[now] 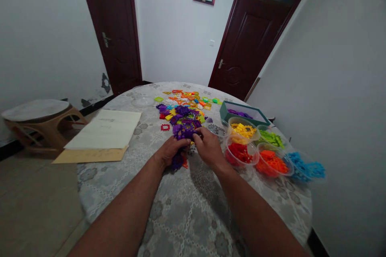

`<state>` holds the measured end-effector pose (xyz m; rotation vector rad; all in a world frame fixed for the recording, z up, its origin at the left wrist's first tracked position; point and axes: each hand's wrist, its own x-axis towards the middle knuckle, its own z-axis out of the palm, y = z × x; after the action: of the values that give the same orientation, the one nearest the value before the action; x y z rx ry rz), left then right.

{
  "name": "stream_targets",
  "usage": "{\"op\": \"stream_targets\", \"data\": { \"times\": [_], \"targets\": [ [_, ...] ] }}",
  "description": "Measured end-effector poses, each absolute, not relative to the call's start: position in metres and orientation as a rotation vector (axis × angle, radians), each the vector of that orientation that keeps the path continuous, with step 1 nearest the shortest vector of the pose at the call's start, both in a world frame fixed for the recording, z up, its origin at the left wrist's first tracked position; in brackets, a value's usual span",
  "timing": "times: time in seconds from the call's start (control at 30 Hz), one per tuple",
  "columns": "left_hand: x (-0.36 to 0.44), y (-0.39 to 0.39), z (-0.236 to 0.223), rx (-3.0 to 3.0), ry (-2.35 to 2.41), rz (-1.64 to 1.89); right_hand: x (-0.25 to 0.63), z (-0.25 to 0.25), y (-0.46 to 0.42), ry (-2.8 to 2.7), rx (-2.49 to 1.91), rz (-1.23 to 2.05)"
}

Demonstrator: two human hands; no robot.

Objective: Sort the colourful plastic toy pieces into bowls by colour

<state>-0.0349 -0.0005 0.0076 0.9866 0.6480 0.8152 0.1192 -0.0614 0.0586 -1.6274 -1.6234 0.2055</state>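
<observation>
Both my hands meet over the near side of a mixed pile of plastic building pieces (182,111). My left hand (173,148) is closed on purple building pieces (187,134), which look joined together. Thumb and fingers of my right hand (206,143) pinch the right end of the same purple pieces. Below my left hand lie more dark purple pieces (177,162) and an orange piece (185,160), partly hidden by the hand. A red square frame piece (165,127) lies apart at the pile's left.
At the right stand clear tubs of yellow (243,130), red (239,152), orange (272,162), green (270,138) and blue pieces (304,166). Behind them is a green box (245,112) holding purple pieces. Paper sheets (104,130) lie on the left; a stool (42,120) stands beyond the table.
</observation>
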Motion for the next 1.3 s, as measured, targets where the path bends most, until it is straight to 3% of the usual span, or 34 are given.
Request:
{"op": "stream_targets", "data": {
  "times": [0.43,0.73,1.0,1.13,1.3],
  "targets": [
    [-0.037,0.008,0.006,0.933,0.562,0.825,0.147,0.078,-0.122,-1.408,-1.464,0.500],
    [-0.037,0.011,0.008,0.917,0.581,0.864,0.233,0.102,-0.162,-1.346,-1.652,0.112],
    [-0.038,0.011,0.003,0.965,0.584,0.834,0.356,0.142,-0.067,-1.340,-1.944,-0.421],
    [-0.038,0.007,0.004,0.966,0.576,0.853,0.371,0.144,-0.033,-1.300,-1.976,-0.452],
    [-0.036,0.002,0.009,1.038,0.593,0.829,0.305,0.128,-0.033,-1.574,-1.817,-0.285]
  ]
}}
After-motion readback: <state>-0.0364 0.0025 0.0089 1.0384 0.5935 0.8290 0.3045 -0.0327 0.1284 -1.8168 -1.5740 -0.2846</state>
